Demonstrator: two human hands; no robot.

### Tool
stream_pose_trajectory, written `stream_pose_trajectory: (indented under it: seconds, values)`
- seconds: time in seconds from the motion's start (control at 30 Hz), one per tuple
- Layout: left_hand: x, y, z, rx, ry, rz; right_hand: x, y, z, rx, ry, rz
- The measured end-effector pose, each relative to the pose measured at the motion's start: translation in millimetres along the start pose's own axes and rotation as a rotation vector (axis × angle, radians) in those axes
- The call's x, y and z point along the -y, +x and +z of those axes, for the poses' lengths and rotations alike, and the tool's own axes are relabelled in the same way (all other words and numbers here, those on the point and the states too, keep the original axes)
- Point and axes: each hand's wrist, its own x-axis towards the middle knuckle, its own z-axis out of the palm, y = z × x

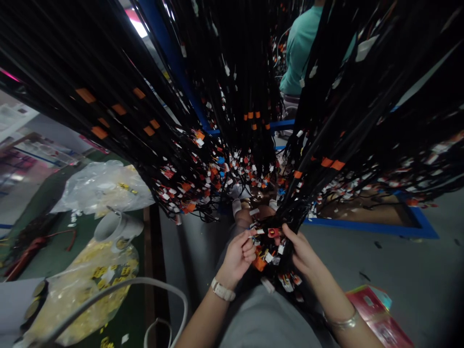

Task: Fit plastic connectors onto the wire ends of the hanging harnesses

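Over my lap, my left hand (239,253) is closed in a pinch on a thin wire; a small white connector (260,232) sits just past the fingertips. My right hand (299,249) grips a red connector (273,233) between thumb and fingers, close to the left hand. Black cables of a wire harness (295,203) run down to the right hand, which hides part of them. Below both hands hang an orange connector (259,263) and several white ones. The exact fit of the left fingertips on the wire is too small to see.
Thick bundles of black cables (239,58) hang ahead, over a blue frame (366,227). On the left, a green table (85,229) bears a white cup (118,226) and bags of yellow parts (87,285). Red packets (380,314) lie at right. A person in teal (302,48) sits beyond.
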Motion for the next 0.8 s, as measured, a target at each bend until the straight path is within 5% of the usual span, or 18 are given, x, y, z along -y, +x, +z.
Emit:
stream_pose_trajectory:
  seconds: [0.37,0.8]
  values:
    - [-1,-9,-40.6,-0.22,-0.038,0.07,5,-13,-13,-0.036,-0.166,-0.038]
    - [6,-16,-50.0,-0.287,-0.076,0.015,-34,-20,-40,-0.163,-0.371,-0.157]
